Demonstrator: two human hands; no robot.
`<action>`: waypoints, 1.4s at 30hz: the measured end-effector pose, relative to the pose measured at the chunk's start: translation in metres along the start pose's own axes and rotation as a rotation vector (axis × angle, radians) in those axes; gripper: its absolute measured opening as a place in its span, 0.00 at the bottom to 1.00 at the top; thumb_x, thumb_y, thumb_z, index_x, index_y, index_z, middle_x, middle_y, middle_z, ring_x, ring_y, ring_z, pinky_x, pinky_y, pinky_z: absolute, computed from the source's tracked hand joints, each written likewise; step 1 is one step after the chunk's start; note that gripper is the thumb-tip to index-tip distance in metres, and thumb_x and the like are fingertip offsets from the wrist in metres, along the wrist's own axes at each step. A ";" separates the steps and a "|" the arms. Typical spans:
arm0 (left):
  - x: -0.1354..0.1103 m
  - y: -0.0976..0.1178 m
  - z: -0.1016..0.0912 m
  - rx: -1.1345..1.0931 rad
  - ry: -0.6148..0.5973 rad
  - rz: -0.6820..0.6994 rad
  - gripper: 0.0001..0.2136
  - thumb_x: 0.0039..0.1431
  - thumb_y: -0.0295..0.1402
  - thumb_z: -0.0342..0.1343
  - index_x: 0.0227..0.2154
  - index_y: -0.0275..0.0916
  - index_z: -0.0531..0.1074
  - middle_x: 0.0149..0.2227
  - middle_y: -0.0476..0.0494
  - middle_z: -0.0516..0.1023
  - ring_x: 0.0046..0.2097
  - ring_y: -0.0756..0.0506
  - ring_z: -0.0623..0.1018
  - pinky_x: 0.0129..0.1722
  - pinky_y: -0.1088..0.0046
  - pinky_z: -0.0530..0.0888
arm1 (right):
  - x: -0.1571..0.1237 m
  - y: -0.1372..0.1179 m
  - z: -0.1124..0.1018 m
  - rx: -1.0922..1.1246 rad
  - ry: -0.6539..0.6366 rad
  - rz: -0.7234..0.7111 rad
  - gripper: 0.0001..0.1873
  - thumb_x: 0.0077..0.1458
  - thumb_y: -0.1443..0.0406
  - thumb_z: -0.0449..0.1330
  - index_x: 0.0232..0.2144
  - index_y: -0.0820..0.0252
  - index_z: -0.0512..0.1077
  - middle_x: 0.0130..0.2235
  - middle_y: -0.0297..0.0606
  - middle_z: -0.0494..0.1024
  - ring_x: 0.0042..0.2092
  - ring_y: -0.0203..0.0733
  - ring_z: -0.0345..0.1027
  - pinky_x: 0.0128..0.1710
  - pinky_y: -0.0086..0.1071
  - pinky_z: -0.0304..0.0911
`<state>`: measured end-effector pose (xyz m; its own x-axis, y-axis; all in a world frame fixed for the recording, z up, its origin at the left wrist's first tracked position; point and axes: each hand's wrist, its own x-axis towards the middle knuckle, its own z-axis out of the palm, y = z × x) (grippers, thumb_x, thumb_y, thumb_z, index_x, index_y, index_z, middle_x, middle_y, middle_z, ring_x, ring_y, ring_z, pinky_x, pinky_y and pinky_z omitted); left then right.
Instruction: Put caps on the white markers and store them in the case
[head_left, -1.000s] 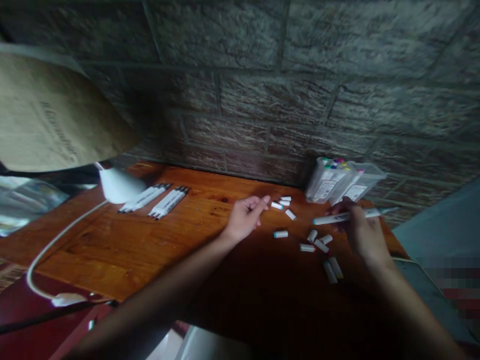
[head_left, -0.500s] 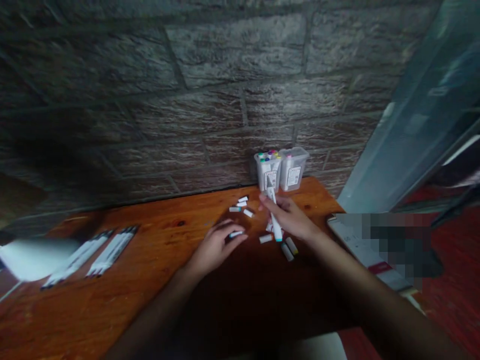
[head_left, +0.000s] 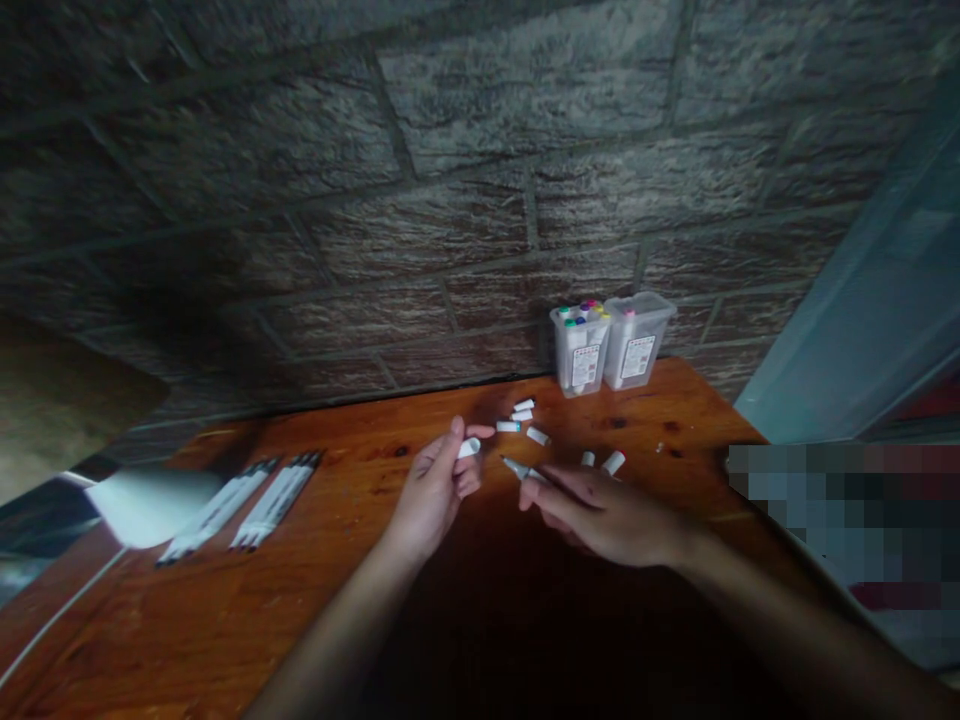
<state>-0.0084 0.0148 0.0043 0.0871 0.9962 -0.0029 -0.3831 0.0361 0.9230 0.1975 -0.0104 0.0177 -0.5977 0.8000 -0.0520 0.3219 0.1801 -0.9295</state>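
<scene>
Between the thumb and fingers of my left hand (head_left: 435,485) is a white marker cap (head_left: 469,448), its open end turned to the right. My right hand (head_left: 600,510) grips an uncapped marker (head_left: 517,467) whose tip points left toward the cap; the two are apart. Most of the marker's body is hidden by my fingers. Just beyond my hands lie several loose caps, among them a white cap with a blue end (head_left: 508,427) and another white cap (head_left: 538,436). A red-ended cap (head_left: 614,462) lies behind my right hand.
Two clear plastic boxes stand by the stone wall (head_left: 465,220): the left box (head_left: 581,365) holds several colourful markers, the right box (head_left: 637,350) shows a pink-ended one. Two rows of white markers (head_left: 274,505) lie on the left of the wooden table (head_left: 352,570), near a white lampshade-like object (head_left: 154,505).
My left hand has lifted the cap and turned its opening right. My right hand has swung the marker from upright to pointing left. The view has shifted left.
</scene>
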 end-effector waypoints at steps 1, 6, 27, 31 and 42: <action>-0.001 0.000 0.000 0.018 0.000 -0.003 0.20 0.58 0.47 0.61 0.37 0.31 0.77 0.20 0.59 0.48 0.20 0.58 0.53 0.20 0.81 0.51 | -0.001 -0.002 0.000 -0.027 -0.001 -0.005 0.20 0.68 0.52 0.47 0.39 0.58 0.71 0.25 0.29 0.66 0.24 0.31 0.60 0.26 0.26 0.56; -0.005 -0.002 0.001 0.160 -0.050 -0.025 0.20 0.59 0.49 0.59 0.36 0.33 0.76 0.19 0.58 0.52 0.21 0.57 0.54 0.21 0.79 0.52 | -0.002 -0.004 0.000 -0.115 -0.006 -0.030 0.19 0.67 0.53 0.50 0.40 0.58 0.74 0.29 0.32 0.71 0.30 0.34 0.64 0.30 0.28 0.56; -0.007 -0.005 -0.001 0.187 -0.069 0.057 0.15 0.62 0.45 0.57 0.31 0.35 0.72 0.19 0.58 0.54 0.21 0.56 0.54 0.21 0.80 0.54 | -0.002 -0.001 -0.003 -0.106 -0.011 0.008 0.17 0.66 0.53 0.51 0.35 0.59 0.72 0.27 0.31 0.70 0.30 0.35 0.63 0.30 0.29 0.54; -0.007 -0.004 0.000 0.169 -0.066 0.053 0.16 0.61 0.47 0.58 0.32 0.36 0.72 0.19 0.57 0.54 0.21 0.56 0.54 0.20 0.80 0.54 | -0.001 0.001 -0.003 -0.107 -0.016 -0.017 0.17 0.65 0.54 0.52 0.31 0.59 0.69 0.26 0.30 0.67 0.28 0.34 0.60 0.28 0.29 0.52; -0.014 0.000 0.004 0.391 -0.106 0.096 0.18 0.60 0.49 0.58 0.31 0.35 0.75 0.19 0.56 0.58 0.22 0.55 0.56 0.21 0.78 0.53 | 0.002 0.009 -0.001 -0.147 -0.008 -0.044 0.16 0.65 0.56 0.52 0.28 0.59 0.66 0.26 0.28 0.64 0.28 0.33 0.57 0.29 0.29 0.50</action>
<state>-0.0056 0.0010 0.0057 0.1703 0.9791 0.1111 -0.0181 -0.1096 0.9938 0.2000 -0.0069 0.0095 -0.6191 0.7851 -0.0162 0.3989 0.2966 -0.8677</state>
